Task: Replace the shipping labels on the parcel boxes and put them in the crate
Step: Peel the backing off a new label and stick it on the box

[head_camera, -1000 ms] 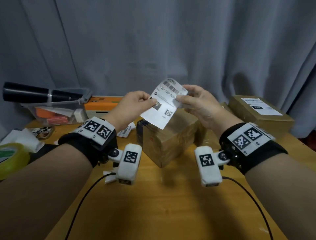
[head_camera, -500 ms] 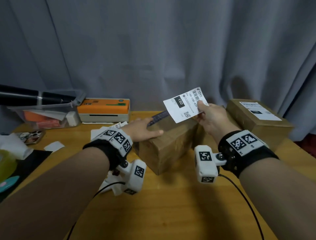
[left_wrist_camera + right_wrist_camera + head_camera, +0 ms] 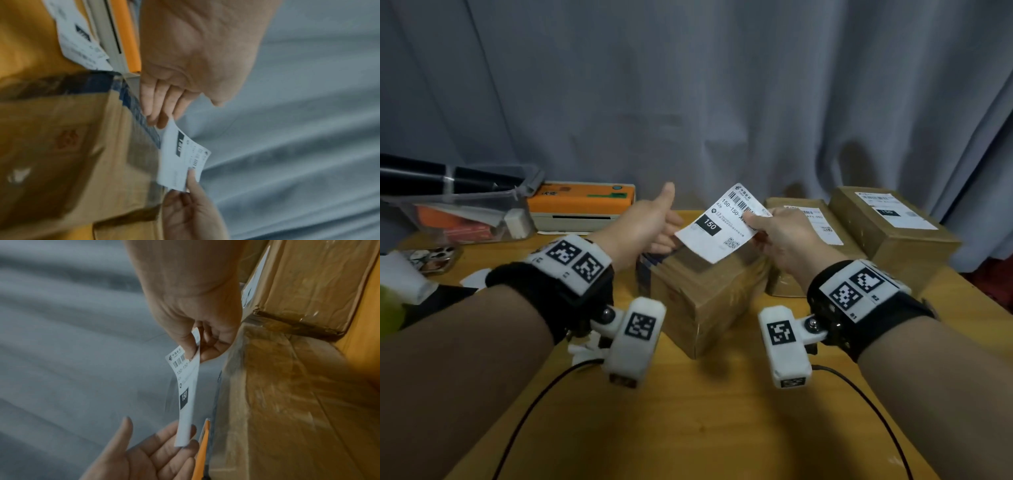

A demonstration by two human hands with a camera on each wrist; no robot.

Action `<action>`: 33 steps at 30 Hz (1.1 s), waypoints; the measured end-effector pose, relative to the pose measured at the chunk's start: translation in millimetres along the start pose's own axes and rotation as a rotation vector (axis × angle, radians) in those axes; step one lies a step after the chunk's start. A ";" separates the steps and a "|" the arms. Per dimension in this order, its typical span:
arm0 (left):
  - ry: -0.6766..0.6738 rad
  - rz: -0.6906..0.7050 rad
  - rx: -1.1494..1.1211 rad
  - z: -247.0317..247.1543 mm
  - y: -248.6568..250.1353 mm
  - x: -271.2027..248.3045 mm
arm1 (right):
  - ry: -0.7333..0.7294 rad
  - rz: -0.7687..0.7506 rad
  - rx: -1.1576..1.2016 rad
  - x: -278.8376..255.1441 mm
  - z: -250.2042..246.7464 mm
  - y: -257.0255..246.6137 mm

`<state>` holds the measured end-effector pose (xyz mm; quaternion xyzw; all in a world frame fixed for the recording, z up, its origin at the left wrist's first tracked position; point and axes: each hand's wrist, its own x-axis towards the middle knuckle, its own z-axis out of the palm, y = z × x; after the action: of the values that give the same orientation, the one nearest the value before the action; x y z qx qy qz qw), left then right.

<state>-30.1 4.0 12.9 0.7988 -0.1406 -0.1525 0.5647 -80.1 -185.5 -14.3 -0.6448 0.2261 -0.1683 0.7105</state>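
Note:
A white shipping label (image 3: 717, 226) marked "150" hangs tilted just above the top of a brown parcel box (image 3: 698, 294) at the table's middle. My right hand (image 3: 774, 233) pinches the label's right edge between thumb and fingers (image 3: 190, 344). My left hand (image 3: 654, 226) is at the label's left edge, thumb raised, with straight fingers (image 3: 158, 116) touching its corner from behind. The box's left end carries dark blue tape (image 3: 141, 120). In the right wrist view the label (image 3: 187, 386) stands edge-on beside the box (image 3: 277, 402), and my left palm (image 3: 154, 451) is spread below it.
Two more labelled brown boxes (image 3: 804, 240) (image 3: 893, 236) stand at the right rear. An orange-topped label printer (image 3: 582, 205) sits behind my left hand, with loose labels (image 3: 78, 40) in front of it. A clear bin (image 3: 465, 219) and a phone (image 3: 434, 257) lie far left.
My left hand came off the box top and rose to the label's left edge. My right hand brought the label lower and to the left, over the box.

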 end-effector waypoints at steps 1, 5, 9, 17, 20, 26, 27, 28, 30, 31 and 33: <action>-0.041 -0.044 -0.021 0.9 1.6 -1.2 | 0.010 -0.008 -0.025 0.1 1.0 1.2; -0.090 -0.070 0.156 0.1 2.9 -1.8 | 0.080 -0.035 -0.238 2.6 2.9 4.8; -0.072 -0.116 0.244 0.0 7.7 1.5 | 0.122 -0.131 -0.600 3.0 6.5 -0.6; -0.066 -0.116 0.363 2.7 4.7 2.8 | 0.095 -0.226 -0.818 3.1 4.8 2.4; -0.049 -0.101 0.367 4.4 0.8 3.9 | 0.106 -0.222 -0.836 3.3 4.2 6.0; -0.051 -0.107 0.394 7.8 -1.3 6.5 | 0.110 -0.206 -0.846 8.7 3.7 5.6; -0.048 -0.103 0.408 8.3 -1.5 6.9 | 0.113 -0.206 -0.856 9.0 3.8 4.7; -0.045 -0.100 0.421 8.8 -1.6 7.2 | 0.111 -0.207 -0.868 9.4 3.9 4.0; -0.043 -0.093 0.442 9.1 -1.7 7.7 | 0.105 -0.208 -0.892 10.4 4.4 3.2; -0.043 -0.093 0.450 9.2 -1.8 8.3 | 0.103 -0.204 -0.904 10.7 4.8 2.9; -0.045 -0.100 0.464 9.3 -1.9 9.1 | 0.103 -0.195 -0.917 11.7 5.3 2.8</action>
<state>-25.4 -7.0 7.3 0.9096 -0.1448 -0.1614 0.3543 -67.6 -187.0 -17.9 -0.9011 0.2503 -0.1489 0.3213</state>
